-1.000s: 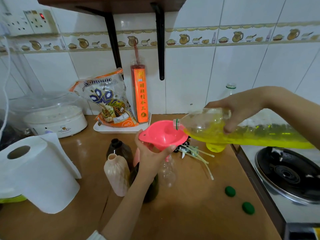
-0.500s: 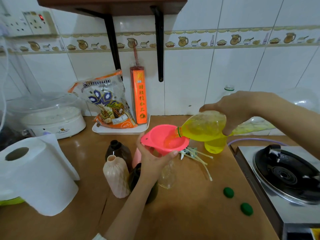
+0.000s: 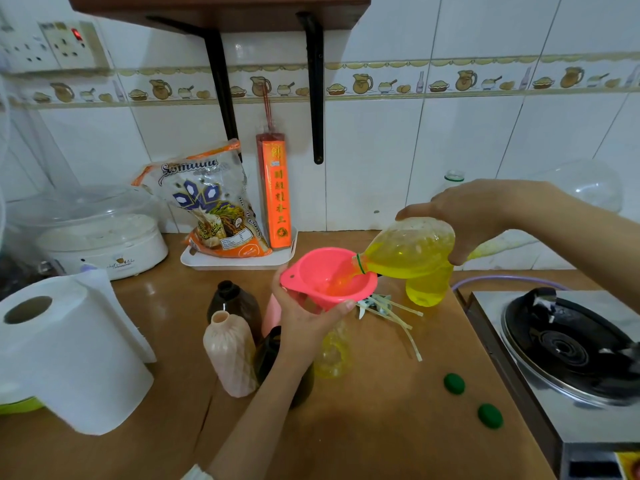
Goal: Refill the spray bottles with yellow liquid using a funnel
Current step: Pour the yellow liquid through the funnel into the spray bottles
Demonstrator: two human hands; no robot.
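Nearest on the brown tabletop (image 3: pixel 363 427) lie two green caps (image 3: pixel 454 383), well apart from the bottles, with a roll of paper towel (image 3: pixel 69 355) standing at the left. A little farther stands a cluster of open bottles: a ribbed peach bottle (image 3: pixel 229 355), a dark bottle (image 3: pixel 234 303) behind it, and another dark one mostly hidden by the left forearm. Just beside them is a small clear spray bottle (image 3: pixel 333 353) with yellow liquid in it. The left hand (image 3: pixel 304 317) has its grip curled round the stem of a pink funnel (image 3: pixel 329 277), which is held over that clear bottle; whether the spout sits in its neck cannot be told. The right hand (image 3: pixel 481 220) grips a large clear bottle (image 3: pixel 408 249) tipped on its side, its neck over the funnel's rim, yellow liquid running into the bowl. Loose spray tubes (image 3: pixel 394 315) lie behind the funnel. A gas stove (image 3: pixel 568 348) sits at the right. Farther back, a white tray (image 3: pixel 239 261) holds a printed bag (image 3: pixel 211 206) and an orange box (image 3: pixel 277 195) against the tiled wall, with a white steamer (image 3: pixel 100 244) at the left.
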